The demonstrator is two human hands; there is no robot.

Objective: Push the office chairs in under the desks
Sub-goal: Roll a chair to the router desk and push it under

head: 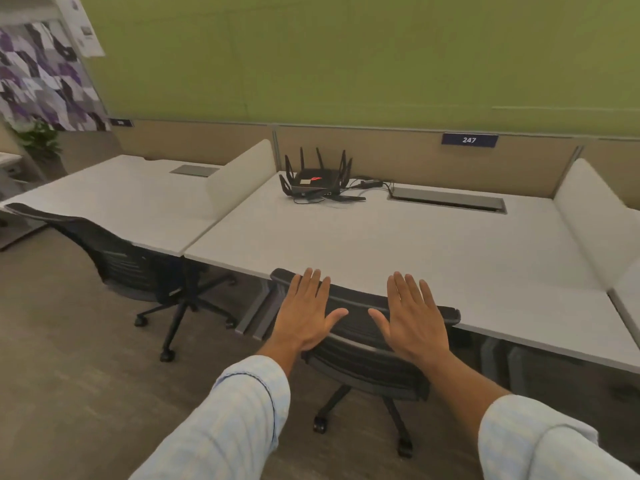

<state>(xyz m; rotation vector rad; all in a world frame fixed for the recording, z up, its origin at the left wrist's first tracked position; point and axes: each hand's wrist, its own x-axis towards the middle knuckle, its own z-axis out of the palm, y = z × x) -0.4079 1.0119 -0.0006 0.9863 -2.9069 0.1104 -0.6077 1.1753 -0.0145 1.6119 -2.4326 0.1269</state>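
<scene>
Two black office chairs stand at two white benches: the near chair (pixel 363 327) has its backrest at the front edge of the near bench (pixel 381 244), the second chair (pixel 138 261) at the left bench (pixel 114 199). Left hand (pixel 304 313) and right hand (pixel 412 317) lie flat against the near backrest, each grip spread, clasping nothing. One router (pixel 317 180) sits on the near bench.

Matt white laminate desk (pixel 398 244), black mesh chair (pixel 360 327) w/ plastic base, rough grey carpet (pixel 69 341).

Open-plan office, shared workstation row. White desks (pixel 398 244) set side by side, parted by low white divider screens (pixel 242 171); tan partition panels behind, one bearing a numbered plate "247" (pixel 469 140). Black mesh swivel chairs (pixel 138 268) on castors. Flush cable hatches (pixel 446 199) in the desktops. Multi-antenna router (pixel 317 180), cabled. Grey carpet (pixel 86 358); green wall (pixel 346 57).
</scene>
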